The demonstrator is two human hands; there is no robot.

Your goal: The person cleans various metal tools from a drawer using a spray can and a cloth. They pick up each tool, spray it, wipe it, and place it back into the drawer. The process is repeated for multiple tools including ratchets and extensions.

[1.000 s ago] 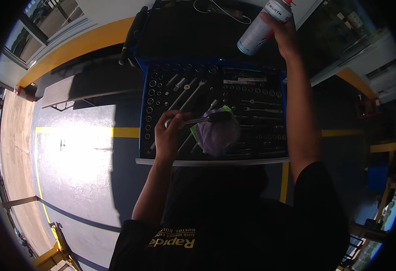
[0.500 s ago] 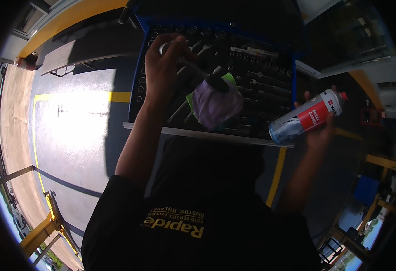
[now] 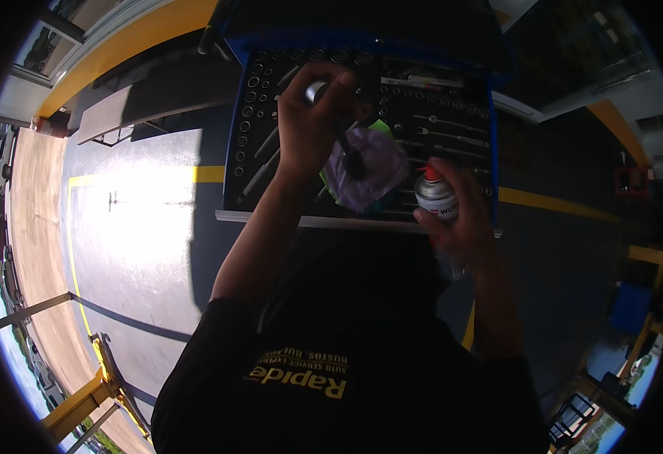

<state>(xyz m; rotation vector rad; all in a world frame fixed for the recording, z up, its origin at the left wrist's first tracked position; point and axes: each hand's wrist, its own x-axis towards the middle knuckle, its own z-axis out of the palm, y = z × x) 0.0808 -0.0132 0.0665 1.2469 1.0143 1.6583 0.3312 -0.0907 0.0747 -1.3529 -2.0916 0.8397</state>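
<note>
My left hand (image 3: 305, 129) is closed round a hand tool with a shiny round end (image 3: 315, 92) and a dark end (image 3: 353, 163) that hangs over a crumpled light purple cloth (image 3: 381, 163). Its exact kind is hard to make out in the shade. Under the purple cloth a green cloth (image 3: 325, 181) shows at the edges. Both lie on the tools in the open drawer. On the right, my right hand (image 3: 468, 219) grips a spray can (image 3: 436, 198), its red nozzle up and a finger at the nozzle. The can stands near the drawer's front edge, close to the cloth.
The blue tool chest drawer (image 3: 229, 163) holds rows of sockets (image 3: 246, 112) and several wrenches (image 3: 452, 138). A metal lip (image 3: 331, 222) runs along its front. At left are a bench (image 3: 150, 102) and a sunlit floor with yellow lines (image 3: 209, 174); a yellow lift arm (image 3: 93, 378) stands lower left.
My right hand has brought the spray can left, turning it from lying tilted to nozzle up, with a finger now at the nozzle. My left hand has shifted right, its tool pointing more steeply down.
</note>
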